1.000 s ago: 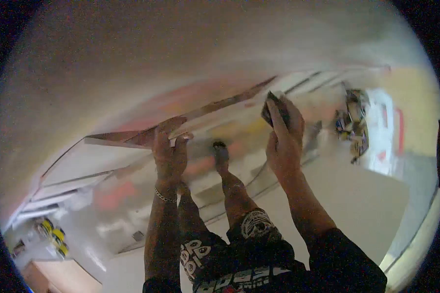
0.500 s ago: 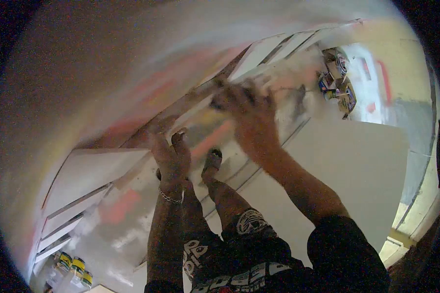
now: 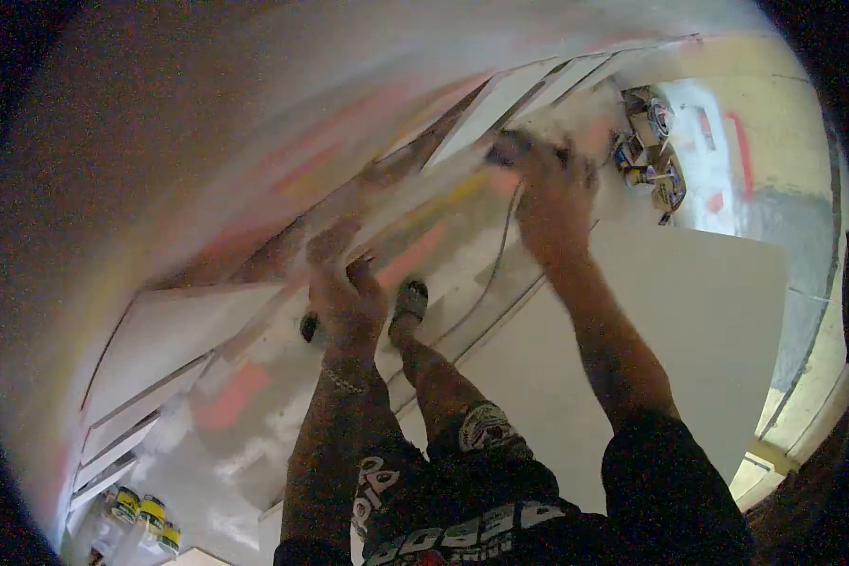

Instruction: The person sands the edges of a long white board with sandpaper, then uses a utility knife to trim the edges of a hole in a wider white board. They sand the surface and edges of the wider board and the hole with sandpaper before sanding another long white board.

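Note:
My right hand (image 3: 552, 193) is reached out at the upper middle, its fingers blurred and curled around a small dark thing (image 3: 509, 149) that I cannot make out. A thin grey cord (image 3: 486, 292) curves down from close below this hand. Nearer to me, my left hand (image 3: 349, 292) has its thumb apart from its blurred fingers, which overlap a long brownish strip (image 3: 387, 174) running diagonally. A chain bracelet (image 3: 344, 382) circles the left wrist. Beyond both hands spreads a broad grey surface (image 3: 208, 132) with pink and yellow smears.
White panels (image 3: 189, 325) are lined up at left, with others (image 3: 491, 108) at the upper middle. A large pale board (image 3: 679, 321) lies at right. Boxes and cans (image 3: 651, 160) sit at the upper right; yellow-labelled tubs (image 3: 151, 514) stand at lower left. My sandalled feet are on the paint-stained floor.
My right hand has moved right and slightly upward, with the dark thing in its fingers. My left hand has shifted a little to the right. The cord shows more clearly.

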Demonstrator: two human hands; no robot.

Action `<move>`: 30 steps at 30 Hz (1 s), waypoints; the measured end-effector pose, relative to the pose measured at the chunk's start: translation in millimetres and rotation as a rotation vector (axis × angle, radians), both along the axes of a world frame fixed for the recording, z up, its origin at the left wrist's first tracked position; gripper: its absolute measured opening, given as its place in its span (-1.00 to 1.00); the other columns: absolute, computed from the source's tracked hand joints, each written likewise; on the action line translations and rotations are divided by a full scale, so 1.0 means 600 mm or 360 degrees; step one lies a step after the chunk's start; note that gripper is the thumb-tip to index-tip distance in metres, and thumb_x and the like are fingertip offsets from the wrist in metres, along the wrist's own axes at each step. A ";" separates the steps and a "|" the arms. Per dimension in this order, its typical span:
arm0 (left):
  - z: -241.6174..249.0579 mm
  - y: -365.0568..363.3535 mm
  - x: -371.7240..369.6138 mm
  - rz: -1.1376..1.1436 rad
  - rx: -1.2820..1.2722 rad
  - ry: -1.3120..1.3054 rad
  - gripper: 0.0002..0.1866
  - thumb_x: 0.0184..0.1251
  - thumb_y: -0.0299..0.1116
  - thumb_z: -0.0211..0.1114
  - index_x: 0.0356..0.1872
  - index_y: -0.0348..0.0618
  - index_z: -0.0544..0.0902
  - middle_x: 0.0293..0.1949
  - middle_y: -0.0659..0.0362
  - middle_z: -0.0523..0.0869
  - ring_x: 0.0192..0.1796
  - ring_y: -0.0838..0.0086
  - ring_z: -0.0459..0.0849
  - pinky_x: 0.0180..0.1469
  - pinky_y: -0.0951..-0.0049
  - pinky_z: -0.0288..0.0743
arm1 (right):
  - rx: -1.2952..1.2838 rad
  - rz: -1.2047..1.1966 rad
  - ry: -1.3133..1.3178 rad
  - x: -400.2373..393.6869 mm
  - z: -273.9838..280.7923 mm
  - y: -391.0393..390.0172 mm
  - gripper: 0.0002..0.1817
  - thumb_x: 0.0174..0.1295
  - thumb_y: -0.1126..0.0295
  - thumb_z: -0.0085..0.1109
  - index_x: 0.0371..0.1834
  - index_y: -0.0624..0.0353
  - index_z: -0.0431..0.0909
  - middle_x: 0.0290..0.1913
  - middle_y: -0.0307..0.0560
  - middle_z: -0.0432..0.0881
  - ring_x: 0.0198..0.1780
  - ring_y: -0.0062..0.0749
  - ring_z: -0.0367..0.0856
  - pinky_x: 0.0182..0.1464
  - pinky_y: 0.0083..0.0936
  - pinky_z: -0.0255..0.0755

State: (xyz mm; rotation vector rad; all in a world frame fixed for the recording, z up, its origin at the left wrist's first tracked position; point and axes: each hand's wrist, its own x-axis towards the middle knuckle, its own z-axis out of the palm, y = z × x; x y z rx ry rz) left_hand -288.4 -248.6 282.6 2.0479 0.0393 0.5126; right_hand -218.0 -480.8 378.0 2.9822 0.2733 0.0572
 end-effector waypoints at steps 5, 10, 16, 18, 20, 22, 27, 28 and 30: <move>-0.044 -0.010 0.001 0.0036 -0.0251 0.0184 -0.59 0.17 -0.79 0.04 0.07 -0.34 0.49 -0.02 -0.07 0.61 0.06 0.16 0.61 0.04 0.30 0.62 | 0.0298 0.0136 -0.0011 -0.042 0.006 0.053 -0.30 0.16 0.66 -0.04 0.40 -0.17 0.42 0.48 -0.19 0.40 0.45 0.03 0.33 0.47 0.36 -0.07; -0.028 -0.016 0.021 0.0171 -0.0548 0.0209 -0.65 0.19 -0.76 0.15 0.02 -0.32 0.53 -0.04 -0.05 0.62 0.02 0.16 0.62 0.00 0.27 0.61 | 0.0148 -0.0001 -0.0135 -0.032 -0.026 0.085 -0.26 0.09 0.59 0.08 0.43 -0.16 0.42 0.48 -0.19 0.38 0.47 0.18 0.24 0.45 0.36 -0.04; -0.001 -0.010 0.036 0.0132 -0.0136 0.0150 -0.81 0.22 -0.57 0.33 -0.15 -0.26 0.62 -0.14 -0.05 0.68 -0.06 0.04 0.66 -0.04 0.14 0.55 | 0.0241 0.0110 -0.0069 -0.061 -0.041 0.132 -0.19 0.07 0.54 0.18 0.47 -0.36 0.39 0.55 -0.28 0.28 0.58 0.22 0.05 0.52 0.36 -0.20; -0.020 0.018 0.025 -0.0014 -0.0286 0.0126 -0.77 0.19 -0.60 0.30 -0.11 -0.26 0.62 -0.18 -0.05 0.70 -0.14 0.03 0.69 -0.03 0.15 0.55 | 0.0284 -0.0112 -0.0405 -0.056 -0.053 0.133 -0.22 0.09 0.54 0.17 0.43 -0.43 0.43 0.53 -0.35 0.33 0.57 0.22 0.08 0.52 0.37 -0.24; -0.022 0.021 0.029 0.0008 -0.0223 0.0058 -0.76 0.17 -0.62 0.28 -0.11 -0.25 0.62 -0.19 -0.05 0.71 -0.16 0.03 0.69 -0.04 0.15 0.55 | 0.0507 -0.0282 -0.0279 -0.084 -0.060 0.194 -0.27 0.12 0.54 0.15 0.39 -0.42 0.48 0.50 -0.41 0.38 0.57 0.22 0.10 0.52 0.38 -0.25; -0.021 0.021 0.025 0.0033 -0.0158 -0.0008 -0.75 0.16 -0.64 0.26 -0.11 -0.24 0.62 -0.19 -0.06 0.72 -0.19 0.03 0.70 -0.04 0.16 0.55 | 0.0466 0.0344 -0.0198 -0.130 -0.057 0.241 -0.43 0.29 0.36 0.02 0.41 -0.24 0.45 0.46 -0.19 0.43 0.46 0.04 0.33 0.46 0.39 -0.02; 0.003 0.018 0.034 -0.0083 -0.0146 0.0133 -0.71 0.15 -0.65 0.27 -0.09 -0.20 0.65 -0.17 -0.05 0.74 -0.12 0.11 0.72 -0.04 0.23 0.57 | 0.0359 -0.0156 -0.0262 -0.063 -0.038 0.161 -0.39 0.18 0.45 0.15 0.33 -0.34 0.52 0.46 -0.41 0.44 0.51 0.19 0.21 0.43 0.43 -0.05; 0.003 0.017 0.032 -0.0079 -0.0146 0.0130 -0.71 0.15 -0.65 0.27 -0.09 -0.20 0.65 -0.17 -0.05 0.74 -0.12 0.11 0.72 -0.04 0.23 0.57 | 0.0359 -0.0151 -0.0264 -0.067 -0.041 0.176 -0.39 0.18 0.45 0.15 0.33 -0.34 0.52 0.46 -0.41 0.44 0.51 0.19 0.21 0.43 0.43 -0.05; -0.004 0.012 0.027 0.0013 -0.0132 0.0271 -0.69 0.13 -0.65 0.30 -0.07 -0.19 0.66 -0.15 -0.03 0.75 -0.08 0.13 0.73 0.00 0.27 0.57 | 0.0624 0.0146 -0.0222 -0.095 -0.045 0.223 -0.37 0.18 0.31 0.18 0.41 -0.11 0.45 0.43 -0.17 0.44 0.46 0.06 0.29 0.37 0.51 0.04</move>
